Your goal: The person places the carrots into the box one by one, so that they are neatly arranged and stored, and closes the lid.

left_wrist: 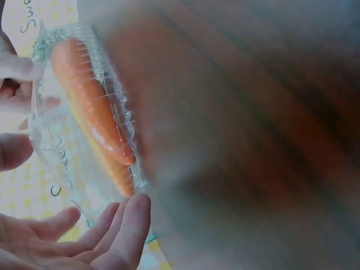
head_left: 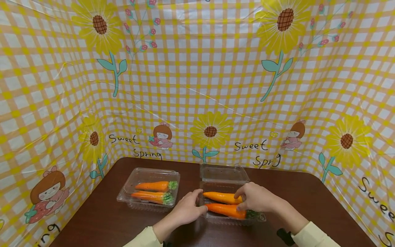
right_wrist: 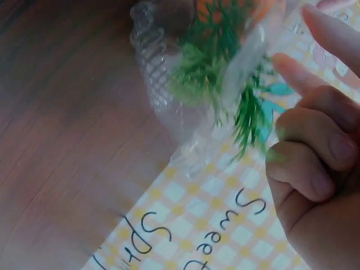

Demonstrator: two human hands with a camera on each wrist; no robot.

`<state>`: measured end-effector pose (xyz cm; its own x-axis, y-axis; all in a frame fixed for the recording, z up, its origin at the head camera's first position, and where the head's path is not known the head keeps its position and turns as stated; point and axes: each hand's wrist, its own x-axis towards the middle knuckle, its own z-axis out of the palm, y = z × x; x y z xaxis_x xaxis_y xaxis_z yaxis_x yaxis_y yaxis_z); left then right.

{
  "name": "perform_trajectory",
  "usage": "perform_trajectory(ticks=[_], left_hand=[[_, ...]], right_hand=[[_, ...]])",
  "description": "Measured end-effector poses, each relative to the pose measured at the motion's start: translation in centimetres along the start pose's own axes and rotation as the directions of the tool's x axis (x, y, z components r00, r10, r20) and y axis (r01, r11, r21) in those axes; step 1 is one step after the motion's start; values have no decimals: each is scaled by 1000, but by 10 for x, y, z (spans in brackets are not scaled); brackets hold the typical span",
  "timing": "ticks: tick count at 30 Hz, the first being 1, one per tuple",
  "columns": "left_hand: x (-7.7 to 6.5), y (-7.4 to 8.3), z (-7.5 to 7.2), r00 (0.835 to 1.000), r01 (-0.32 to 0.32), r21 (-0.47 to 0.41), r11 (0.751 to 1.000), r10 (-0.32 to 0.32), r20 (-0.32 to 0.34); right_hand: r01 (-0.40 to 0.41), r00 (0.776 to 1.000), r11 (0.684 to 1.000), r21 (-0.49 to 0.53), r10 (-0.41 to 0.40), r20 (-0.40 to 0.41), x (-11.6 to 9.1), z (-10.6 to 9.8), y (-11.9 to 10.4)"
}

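Observation:
A clear plastic clamshell box [head_left: 220, 220] stands in front of me with its lid [head_left: 224, 174] folded back. Two carrots lie inside, a yellow-orange one [head_left: 219, 197] behind and a deeper orange one [head_left: 224, 209] in front, with green leafy tops [right_wrist: 197, 73] toward the right. My left hand [head_left: 186, 207] is at the box's left end, its thumb and fingers spread beside the rim. Over the carrots' right part reaches my right hand [head_left: 257, 197], forefinger by the rear carrot and thumb by the front one. The right wrist view shows its other fingers curled.
To the left stands a second clear box [head_left: 123, 196], its lid closed over carrots [head_left: 152, 186] with green tops. Both boxes rest on a dark brown table [head_left: 92, 219]. A yellow checked cloth [head_left: 197, 85] with sunflowers surrounds the table at the back and sides.

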<state>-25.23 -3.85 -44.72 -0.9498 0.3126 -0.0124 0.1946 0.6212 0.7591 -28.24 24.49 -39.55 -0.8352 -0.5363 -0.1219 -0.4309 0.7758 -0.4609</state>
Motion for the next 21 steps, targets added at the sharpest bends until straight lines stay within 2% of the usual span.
perform_trajectory(ticks=[4, 8, 13, 17, 21], left_hand=[[8, 3, 0, 998, 11, -4, 1000, -11, -66], [20, 7, 1, 991, 44, -58, 997, -51, -121], [36, 13, 2, 976, 85, -173, 981, -117, -182], [51, 19, 0, 962, 128, -246, 961, -180, -205], [65, 21, -2, 950, 183, -289, 940, -244, -193]], right_hand=[[23, 998, 996, 89, -17, -61, 1, -8, 7], [-38, 985, 993, 116, 56, -163, 6, -13, 19], [-136, 933, 984, 119, 167, -320, 17, -14, 39], [-192, 902, 968, 160, 239, -361, 25, -15, 56], [-248, 879, 951, 184, 301, -369, 31, -15, 68]])
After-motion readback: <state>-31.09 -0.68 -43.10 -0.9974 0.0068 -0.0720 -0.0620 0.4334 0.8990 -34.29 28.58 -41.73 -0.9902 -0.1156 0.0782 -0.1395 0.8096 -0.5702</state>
